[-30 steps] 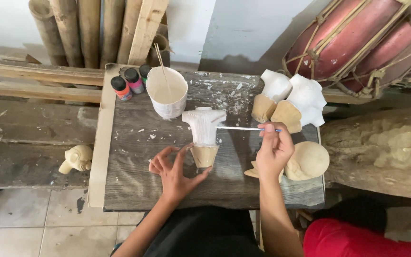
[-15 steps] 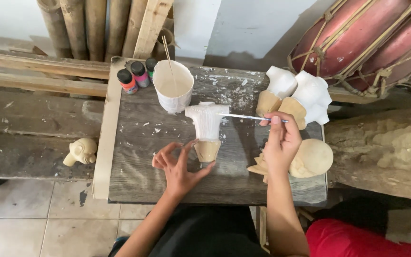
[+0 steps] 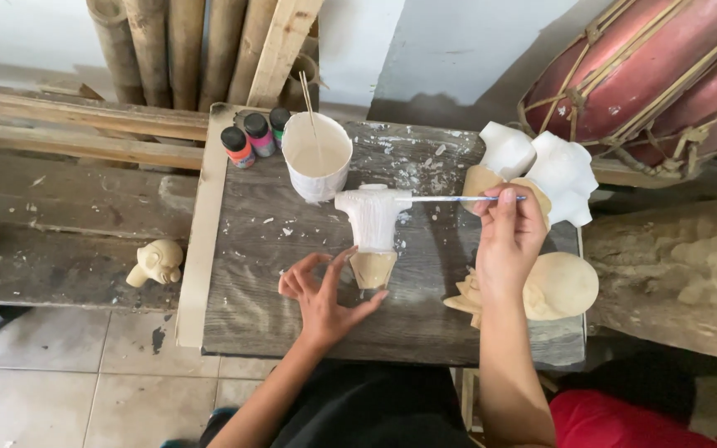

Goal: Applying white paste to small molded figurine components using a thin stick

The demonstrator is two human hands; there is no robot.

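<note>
A small carved wooden torso [image 3: 373, 224], painted white on top with a bare tan base, stands on the dark wooden board [image 3: 275, 274]. My left hand [image 3: 323, 292] pinches its bare base with thumb and forefinger. My right hand [image 3: 508, 236] holds a thin paintbrush [image 3: 450, 198] level, its tip touching the figure's white shoulder. Behind the figure stands a white cup of pale paint [image 3: 317, 158] with a stick in it.
Three small paint bottles [image 3: 252, 137] stand at the board's back left. White-painted carvings [image 3: 558, 170] and bare tan ones [image 3: 558, 286] lie at the right. A small carved head [image 3: 158, 262] rests on planks to the left. A red drum [image 3: 649, 66] and bamboo poles [image 3: 168, 46] stand behind.
The right hand has shifted the brush slightly along the figure's shoulder. The left hand stays on the base. The view has drifted a little.
</note>
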